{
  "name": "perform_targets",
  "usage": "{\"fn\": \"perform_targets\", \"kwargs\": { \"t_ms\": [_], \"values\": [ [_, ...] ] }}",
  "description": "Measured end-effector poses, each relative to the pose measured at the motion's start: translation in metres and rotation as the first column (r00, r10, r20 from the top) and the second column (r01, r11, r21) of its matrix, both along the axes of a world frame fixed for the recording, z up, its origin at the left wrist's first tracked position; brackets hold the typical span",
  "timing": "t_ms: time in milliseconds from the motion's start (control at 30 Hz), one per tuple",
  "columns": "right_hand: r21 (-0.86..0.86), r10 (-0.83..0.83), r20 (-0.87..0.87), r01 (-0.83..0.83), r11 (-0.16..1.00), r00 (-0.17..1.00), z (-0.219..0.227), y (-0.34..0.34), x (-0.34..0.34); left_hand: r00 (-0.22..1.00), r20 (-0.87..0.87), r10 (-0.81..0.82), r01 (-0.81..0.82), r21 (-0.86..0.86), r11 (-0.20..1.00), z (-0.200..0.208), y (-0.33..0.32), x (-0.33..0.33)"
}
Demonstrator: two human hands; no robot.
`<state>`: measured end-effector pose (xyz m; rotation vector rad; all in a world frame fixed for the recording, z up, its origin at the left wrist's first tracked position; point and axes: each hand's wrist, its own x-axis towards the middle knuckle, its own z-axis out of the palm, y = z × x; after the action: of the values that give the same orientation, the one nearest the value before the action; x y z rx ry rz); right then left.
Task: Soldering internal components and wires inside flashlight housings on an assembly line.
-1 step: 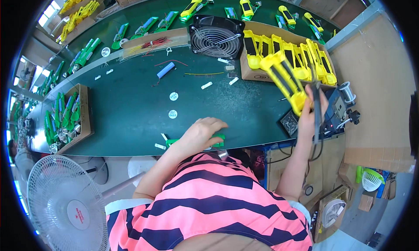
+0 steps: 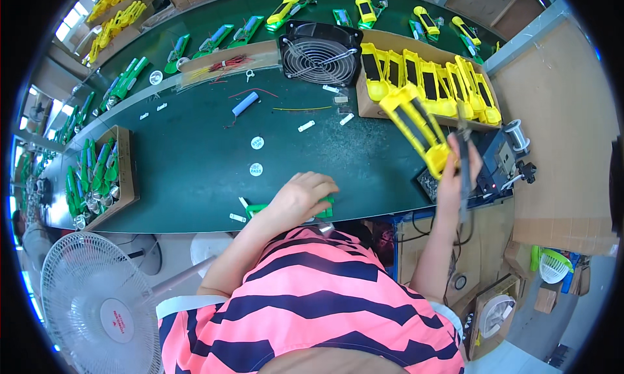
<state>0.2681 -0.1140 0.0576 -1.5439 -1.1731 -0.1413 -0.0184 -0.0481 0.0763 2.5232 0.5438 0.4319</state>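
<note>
At the near table edge my left hand [image 2: 300, 197] curls over a green plastic lamp housing [image 2: 327, 209], whose ends show on either side. Its underside grip is partly hidden. On the right, my right hand [image 2: 459, 171] holds up a yellow plastic lamp frame [image 2: 437, 158] with dark strips, tilted in front of a box of similar frames. A dark soldering iron [image 2: 464, 150], slightly blurred, is in that same hand, and its cord hangs below. Small white parts [image 2: 237, 217] lie left of the green housing.
A carton of yellow frames [image 2: 380, 110] stands beside a black fan [image 2: 320, 57]. A soldering station [image 2: 499, 159] and solder spool [image 2: 515, 135] are at the right. On the table lie a blue battery [image 2: 246, 103] and wires. A box of green lamps [image 2: 133, 172] sits left.
My right hand has moved slightly down and left with the yellow frame and soldering iron. My left hand stays over the green housing.
</note>
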Motion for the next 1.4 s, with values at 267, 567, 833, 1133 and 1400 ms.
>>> {"fn": "perform_targets", "kwargs": {
  "t_ms": [267, 567, 833, 1133, 1400],
  "values": [
    [-0.049, -0.013, 0.267, 0.027, 0.998, 0.964, -0.068, -0.014, -0.024, 0.980, 0.152, -0.131, 0.026, 0.549, 0.836, -0.006, 0.010, -0.003],
    [0.014, 0.201, 0.315, -0.216, 0.976, 0.928, -0.056, -0.042, -0.069, 0.830, -0.071, 0.553, -0.550, 0.057, 0.833, 0.038, 0.000, -0.088],
    [-0.127, 0.662, -0.240, -0.699, 0.704, 0.710, -0.048, -0.019, -0.145, 0.926, -0.095, 0.364, -0.375, -0.311, 0.873, 0.009, 0.037, -0.081],
    [-0.014, 0.742, -0.501, -0.861, 0.508, 0.446, -0.060, -0.009, -0.121, 0.973, -0.210, 0.094, -0.213, -0.669, 0.712, 0.003, 0.022, -0.084],
    [-0.041, 0.693, -0.548, -0.842, 0.537, 0.469, -0.049, -0.003, -0.124, 0.890, -0.042, 0.455, -0.136, -0.975, 0.175, 0.004, 0.007, -0.096]
  ]
}}
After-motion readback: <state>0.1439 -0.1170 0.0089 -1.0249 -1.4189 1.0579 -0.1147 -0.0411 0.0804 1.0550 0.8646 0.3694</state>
